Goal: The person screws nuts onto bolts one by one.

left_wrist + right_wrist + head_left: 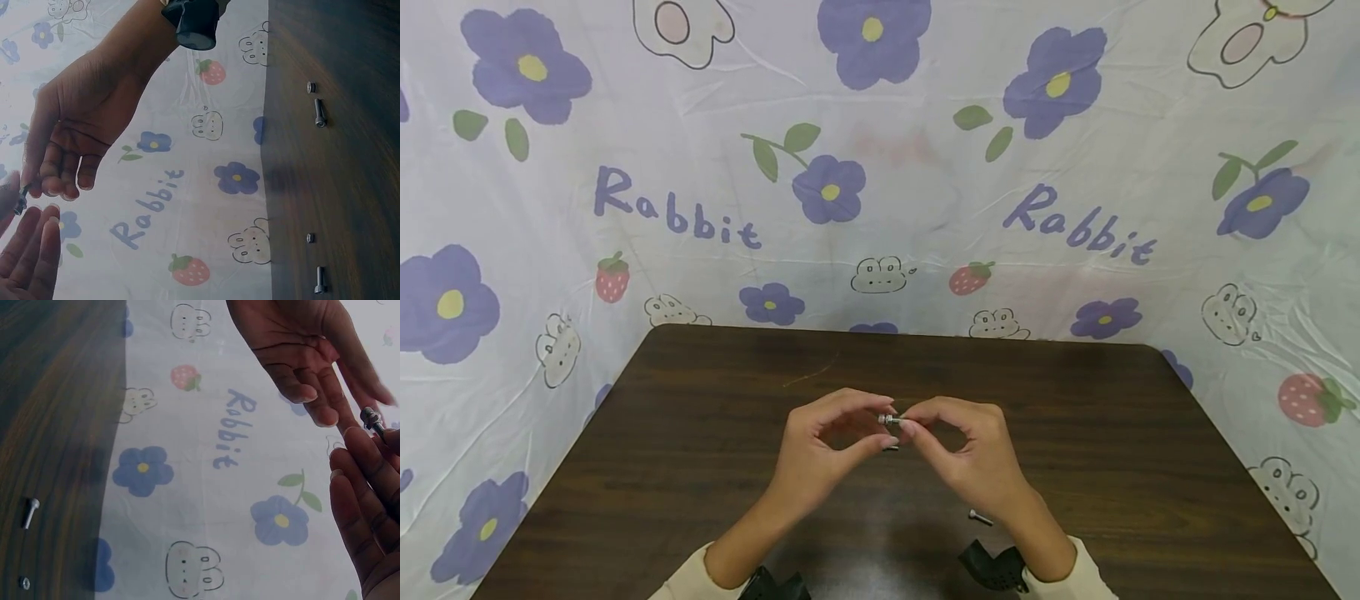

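So the left hand (pixel 807 448) has its thumb and fingers parted around a bolt's (pixel 887 420) head, mid-scene over the table (pixel 700 433), while the right hand (pixel 991 460) pinches the shank. Another bolt (pixel 980 517) just lies nearer, below that right hand.

The table (pixel 700 442) is dark brown with wood stripes, and its far corners are round. A silver bolt (pixel 980 517) lies toward the near edge, right of the middle. The left wrist view shows a second bolt (pixel 320 279), well apart. Each has a small nut (pixel 311 87) near it. Left of the middle, toward the far edge, is a thin line (pixel 811 370), too faint to name.
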A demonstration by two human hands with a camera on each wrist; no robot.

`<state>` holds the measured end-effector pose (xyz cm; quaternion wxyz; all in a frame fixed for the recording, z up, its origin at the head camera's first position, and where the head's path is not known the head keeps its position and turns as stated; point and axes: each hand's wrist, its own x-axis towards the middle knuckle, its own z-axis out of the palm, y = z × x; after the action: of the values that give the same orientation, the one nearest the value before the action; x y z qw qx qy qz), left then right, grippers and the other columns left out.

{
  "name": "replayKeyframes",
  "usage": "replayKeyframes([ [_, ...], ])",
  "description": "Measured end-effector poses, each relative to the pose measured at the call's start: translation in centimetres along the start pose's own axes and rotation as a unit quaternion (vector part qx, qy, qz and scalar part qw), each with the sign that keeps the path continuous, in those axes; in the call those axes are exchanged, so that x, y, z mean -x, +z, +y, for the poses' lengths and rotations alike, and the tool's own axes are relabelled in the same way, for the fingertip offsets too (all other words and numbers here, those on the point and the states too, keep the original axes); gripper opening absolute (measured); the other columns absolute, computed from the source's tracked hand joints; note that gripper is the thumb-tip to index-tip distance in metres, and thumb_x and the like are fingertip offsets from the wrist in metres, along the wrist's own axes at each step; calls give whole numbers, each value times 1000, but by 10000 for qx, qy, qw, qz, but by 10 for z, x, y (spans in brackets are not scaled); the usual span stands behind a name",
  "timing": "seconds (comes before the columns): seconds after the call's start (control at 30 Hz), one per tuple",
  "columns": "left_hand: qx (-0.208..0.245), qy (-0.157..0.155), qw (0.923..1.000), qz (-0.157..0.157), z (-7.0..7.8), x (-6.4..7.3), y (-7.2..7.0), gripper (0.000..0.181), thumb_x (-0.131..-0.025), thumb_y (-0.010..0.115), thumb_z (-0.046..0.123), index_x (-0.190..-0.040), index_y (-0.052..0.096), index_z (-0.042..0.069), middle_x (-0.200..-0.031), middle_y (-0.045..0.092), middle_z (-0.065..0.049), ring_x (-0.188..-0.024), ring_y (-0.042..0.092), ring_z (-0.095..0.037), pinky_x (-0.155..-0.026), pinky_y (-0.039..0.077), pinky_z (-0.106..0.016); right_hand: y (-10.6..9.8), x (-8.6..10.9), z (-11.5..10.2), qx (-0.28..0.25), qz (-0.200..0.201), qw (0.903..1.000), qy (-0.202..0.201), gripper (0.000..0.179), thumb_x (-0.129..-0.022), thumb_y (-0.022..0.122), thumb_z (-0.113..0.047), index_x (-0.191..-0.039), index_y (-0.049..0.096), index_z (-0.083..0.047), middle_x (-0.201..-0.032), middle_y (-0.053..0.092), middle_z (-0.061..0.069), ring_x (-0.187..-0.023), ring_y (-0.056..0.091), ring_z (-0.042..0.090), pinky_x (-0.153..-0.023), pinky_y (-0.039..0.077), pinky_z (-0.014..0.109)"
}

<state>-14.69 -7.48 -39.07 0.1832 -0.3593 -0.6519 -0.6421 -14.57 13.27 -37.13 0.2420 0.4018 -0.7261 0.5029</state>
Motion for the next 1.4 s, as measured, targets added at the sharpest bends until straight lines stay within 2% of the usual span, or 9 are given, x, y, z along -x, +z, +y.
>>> replayKeyframes([
  [0.1, -122, 199, 9997, 37, 0, -1, 0, 36, -81, 80, -10, -113, 74, 6, -102, 73, -9, -84, 72, -22, -68, 62, -35, 0, 0, 0, 5, 10, 10000, -40, 15, -89, 75, 5, -95, 75, -9, -86, 75, 3, -75, 72, 13, -70, 60, 25],
  [0.23, -157, 223, 9996, 121, 0, -1, 1, 30, -82, 79, -11, -107, 76, 5, -99, 73, -8, -83, 70, -19, -66, 62, -36, 0, 0, -1, -38, -20, 10000, -73, 19, -87, 75, 7, -95, 75, -11, -86, 75, 0, -75, 72, 15, -70, 59, 26],
  [0.63, 120, -257, 9996, 72, 0, 1, 2, 12, -94, 68, -5, -96, 75, 5, -89, 71, -12, -75, 70, -22, -67, 63, -37, 2, -1, -1, 28, -42, 9998, -212, 9, -90, 75, 0, -94, 75, -8, -85, 75, 3, -75, 71, 11, -69, 58, 23],
  [0.8, 197, -465, 9987, 56, -2, 0, 2, 20, -102, 59, 1, -90, 74, 5, -84, 71, -11, -73, 70, -24, -67, 63, -38, 3, -1, -1, 35, -39, 9998, -213, 6, -91, 75, -2, -93, 75, -7, -85, 75, 2, -74, 70, 11, -69, 58, 22],
  [0.9, 240, -540, 9982, 61, -2, 1, 1, 21, -105, 55, 3, -97, 74, 5, -88, 72, -10, -74, 71, -24, -65, 62, -38, 3, -1, -1, 34, 6, 9997, -222, 8, -90, 76, 0, -93, 75, -7, -85, 75, 5, -74, 71, 11, -69, 58, 23],
  [1.0, 280, -362, 9989, 44, -1, 0, 0, 15, -100, 63, 1, -110, 73, 5, -96, 73, -11, -77, 72, -25, -66, 62, -38, 2, -1, -2, 14, 32, 9998, -178, 13, -88, 75, 4, -94, 75, -8, -84, 75, 6, -74, 72, 14, -69, 59, 24],
  [1.1, 198, -34, 9998, 23, 0, 0, -1, 30, -89, 75, -4, -118, 71, 4, -102, 73, -12, -82, 73, -26, -68, 63, -38, 0, -1, -2, -21, 24, 9999, -99, 17, -87, 75, 7, -94, 75, -8, -83, 75, 5, -73, 72, 17, -69, 60, 25],
  [1.23, 23, 194, 9998, 57, 0, 0, 0, 34, -82, 79, -10, -113, 73, 4, -101, 73, -11, -84, 73, -22, -68, 63, -37, -1, -1, -2, 5, 0, 10000, -85, 21, -86, 75, 9, -95, 75, -10, -83, 74, 2, -73, 72, 16, -69, 59, 24],
  [1.4, -82, 216, 9996, 168, -1, 0, 0, 29, -81, 78, -13, -105, 76, 4, -98, 73, -10, -82, 70, -18, -64, 62, -36, 0, -1, -2, -19, -12, 9999, -122, 21, -86, 75, 9, -96, 75, -11, -84, 75, 2, -74, 72, 16, -70, 59, 24],
])
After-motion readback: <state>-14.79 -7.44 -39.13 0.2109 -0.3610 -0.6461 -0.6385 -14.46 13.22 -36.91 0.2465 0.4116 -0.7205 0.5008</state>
